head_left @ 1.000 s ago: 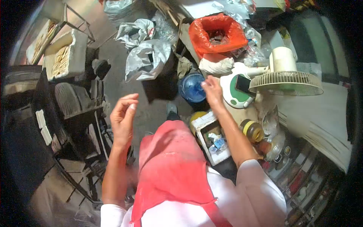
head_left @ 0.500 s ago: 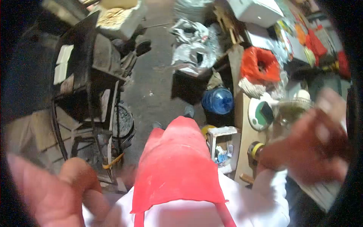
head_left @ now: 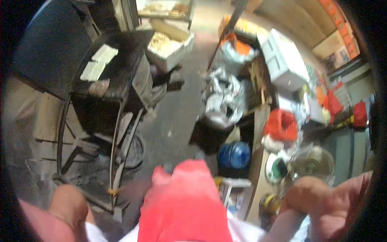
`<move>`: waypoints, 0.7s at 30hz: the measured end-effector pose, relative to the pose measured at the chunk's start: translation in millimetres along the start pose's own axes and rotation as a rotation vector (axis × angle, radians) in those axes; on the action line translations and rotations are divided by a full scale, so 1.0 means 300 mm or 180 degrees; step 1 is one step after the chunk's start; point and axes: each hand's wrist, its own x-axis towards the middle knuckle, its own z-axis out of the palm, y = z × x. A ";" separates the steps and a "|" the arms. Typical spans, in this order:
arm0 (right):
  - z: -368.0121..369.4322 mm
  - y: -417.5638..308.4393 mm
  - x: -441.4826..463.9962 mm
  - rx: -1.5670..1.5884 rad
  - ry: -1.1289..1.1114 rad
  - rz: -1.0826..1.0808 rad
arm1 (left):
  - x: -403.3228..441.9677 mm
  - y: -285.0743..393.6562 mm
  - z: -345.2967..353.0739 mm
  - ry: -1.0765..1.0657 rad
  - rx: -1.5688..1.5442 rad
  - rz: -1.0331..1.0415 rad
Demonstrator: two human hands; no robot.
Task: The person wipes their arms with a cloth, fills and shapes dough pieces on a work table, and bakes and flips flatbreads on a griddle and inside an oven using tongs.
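Note:
At the bottom left edge, my left hand (head_left: 46, 222) is raised close to the camera; its fingers are cut off by the dark rim. My right hand (head_left: 336, 203) is near the lens at the lower right, palm partly showing, fingers out of sight past the edge. No object shows in either palm. Below the right hand's side of the view are a yellow-banded jar (head_left: 271, 203) and a fan (head_left: 310, 161), the fan just above that hand. A red apron (head_left: 185, 201) covers my front.
On the left stands a dark metal-framed table (head_left: 129, 48) with white pieces (head_left: 98, 62). Beyond it is a foam box (head_left: 171, 52). To the right are a blue water bottle (head_left: 234, 155), grey bags (head_left: 223, 99), a red-lined bin (head_left: 281, 124) and a white box (head_left: 284, 60).
Both hands have moved apart from in front of the apron to the lower sides, close to the camera. The view has tilted up and turned, showing more floor and background.

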 end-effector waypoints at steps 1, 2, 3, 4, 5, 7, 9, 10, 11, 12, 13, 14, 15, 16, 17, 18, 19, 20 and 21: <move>-0.013 0.022 0.039 -0.0091 -0.0018 -0.0136 | 0.017 -0.021 0.021 0.0105 0.0017 0.0150; -0.018 0.038 0.069 -0.0171 -0.0026 -0.0208 | 0.035 -0.041 0.034 0.0165 0.0029 0.0251; -0.013 0.056 0.097 -0.0230 -0.0016 -0.0243 | 0.057 -0.064 0.042 0.0185 0.0048 0.0335; -0.002 0.084 0.138 -0.0301 0.0030 -0.0319 | 0.093 -0.103 0.054 0.0209 0.0056 0.0472; 0.012 0.120 0.186 -0.0367 0.0111 -0.0454 | 0.143 -0.148 0.063 0.0242 0.0073 0.0675; 0.042 0.190 0.251 -0.0496 0.0397 -0.0667 | 0.258 -0.226 0.086 0.0201 0.0057 0.1118; 0.014 0.192 0.287 -0.0655 0.0377 -0.0528 | 0.303 -0.241 0.126 0.0181 0.0025 0.1095; -0.023 0.190 0.311 -0.0824 0.0421 -0.0557 | 0.335 -0.258 0.165 0.0234 -0.0064 0.1190; -0.068 0.185 0.355 -0.1037 0.0546 -0.0765 | 0.390 -0.273 0.213 0.0370 -0.0169 0.1468; -0.109 0.199 0.418 -0.1220 0.0718 -0.1124 | 0.456 -0.286 0.259 0.0566 -0.0221 0.1883; -0.131 0.237 0.493 -0.1300 0.0935 -0.1531 | 0.532 -0.295 0.280 0.0730 -0.0182 0.2364; -0.131 0.291 0.575 -0.1265 0.1074 -0.1854 | 0.585 -0.303 0.282 0.0846 -0.0035 0.2731; -0.103 0.361 0.614 -0.1178 0.1208 -0.2017 | 0.603 -0.318 0.272 0.0842 0.0118 0.2985; -0.074 0.433 0.620 -0.1120 0.1306 -0.2041 | 0.599 -0.339 0.274 0.0782 0.0219 0.3116; -0.029 0.501 0.600 -0.1057 0.1342 -0.1905 | 0.579 -0.364 0.275 0.0650 0.0301 0.3095; 0.013 0.562 0.565 -0.1003 0.1332 -0.1726 | 0.546 -0.388 0.277 0.0517 0.0377 0.3013; 0.041 0.615 0.528 -0.0988 0.1227 -0.1553 | 0.490 -0.416 0.284 0.0457 0.0456 0.2865; 0.049 0.658 0.483 -0.0978 0.0967 -0.1328 | 0.399 -0.428 0.300 0.0446 0.0571 0.2567; 0.060 0.686 0.452 -0.0976 0.0612 -0.1096 | 0.300 -0.440 0.292 0.0478 0.0710 0.2191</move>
